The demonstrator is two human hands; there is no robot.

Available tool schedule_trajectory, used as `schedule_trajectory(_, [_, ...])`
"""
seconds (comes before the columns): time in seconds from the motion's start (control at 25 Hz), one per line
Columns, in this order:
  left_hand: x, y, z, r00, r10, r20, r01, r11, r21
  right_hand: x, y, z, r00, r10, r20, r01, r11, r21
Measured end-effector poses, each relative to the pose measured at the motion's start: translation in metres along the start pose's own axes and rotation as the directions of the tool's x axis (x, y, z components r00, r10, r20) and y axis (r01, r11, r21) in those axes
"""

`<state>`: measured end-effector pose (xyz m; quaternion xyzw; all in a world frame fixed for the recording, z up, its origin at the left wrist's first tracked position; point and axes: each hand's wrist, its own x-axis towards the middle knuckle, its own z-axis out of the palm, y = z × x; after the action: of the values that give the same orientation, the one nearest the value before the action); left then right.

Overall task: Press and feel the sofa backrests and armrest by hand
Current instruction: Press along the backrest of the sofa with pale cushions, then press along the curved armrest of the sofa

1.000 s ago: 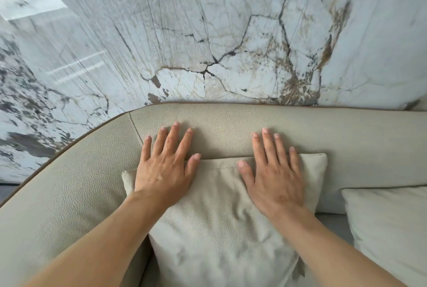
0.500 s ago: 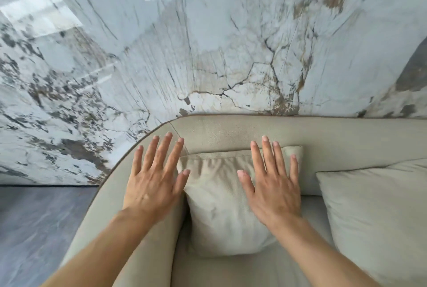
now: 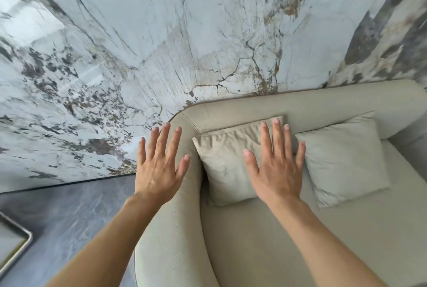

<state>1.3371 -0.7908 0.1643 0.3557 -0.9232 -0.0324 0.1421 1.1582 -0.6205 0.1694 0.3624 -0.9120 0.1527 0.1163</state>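
Note:
A beige leather sofa fills the lower right. Its curved armrest (image 3: 175, 229) runs down the middle of the view and joins the backrest (image 3: 323, 104) along the wall. My left hand (image 3: 159, 168) is flat and spread at the armrest's outer upper edge, fingers apart, holding nothing. My right hand (image 3: 277, 168) is spread, palm down, over the right side of a wrinkled beige cushion (image 3: 226, 162) that leans in the sofa corner. Whether either palm touches the surface I cannot tell.
A second beige cushion (image 3: 344, 159) leans against the backrest to the right. A glossy marble wall (image 3: 161, 44) rises behind the sofa. Grey floor (image 3: 69, 205) lies left of the armrest, with a metal-rimmed table corner (image 3: 16, 242) at the far left.
The view has swung left and pulled back. My left hand went from the cushion's top onto the armrest and now reaches its outer edge. My right hand slid to the cushion's right side.

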Motion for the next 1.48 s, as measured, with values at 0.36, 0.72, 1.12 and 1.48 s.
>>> schedule_trajectory(0.36, [0.018, 0.013, -0.013, 0.990, 0.139, 0.022, -0.139, 0.990, 0.014, -0.021, -0.003, -0.011, 0.991, 0.132, 0.030, -0.133, 0.990, 0.039])
schedule_trajectory(0.72, [0.100, -0.072, 0.033, 0.885, 0.459, 0.081, -0.454, 0.888, -0.071, -0.005, -0.093, 0.043, 0.918, 0.397, 0.023, -0.392, 0.913, -0.114])
schedule_trajectory(1.12, [0.137, -0.093, 0.008, 0.719, 0.695, 0.000, -0.688, 0.712, -0.140, -0.018, -0.161, 0.008, 0.765, 0.642, -0.059, -0.639, 0.743, -0.197])
schedule_trajectory(1.48, [0.100, -0.113, -0.035, 0.617, 0.786, -0.033, -0.781, 0.606, -0.153, -0.067, -0.221, -0.028, 0.690, 0.714, -0.119, -0.721, 0.664, -0.198])
